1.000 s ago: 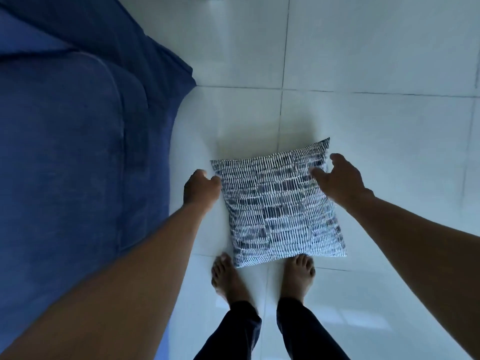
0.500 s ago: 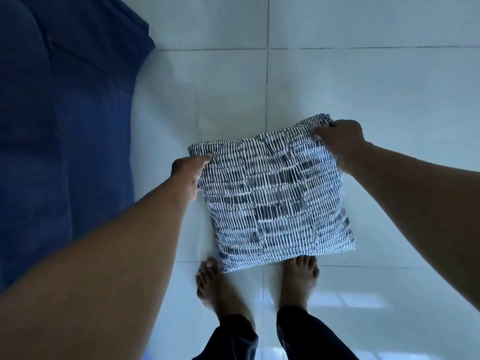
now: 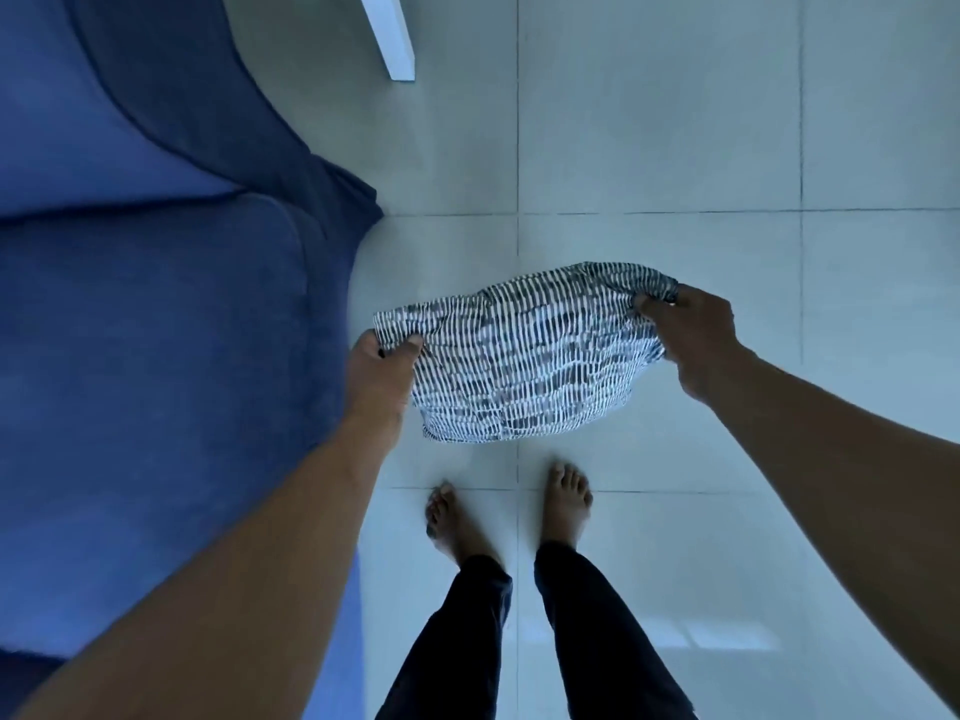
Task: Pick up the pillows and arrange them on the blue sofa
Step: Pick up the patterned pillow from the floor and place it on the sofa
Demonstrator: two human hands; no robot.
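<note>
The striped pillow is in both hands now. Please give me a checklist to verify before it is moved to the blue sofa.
1. Left hand grips a corner of the navy-and-white striped fabric pillow: ok.
2. Right hand grips the opposite corner: ok.
3. Pillow lifted clear of the pale tiled floor: ok.
4. Blue fabric sofa seat beside the left hand, free of objects where visible: ok.
5. Other pillows to collect: cannot tell, none in view.

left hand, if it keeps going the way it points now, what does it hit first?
Beyond the pillow corner that the left hand grips, likely bare floor; the sofa lies off to its left. Depth unclear.
</note>
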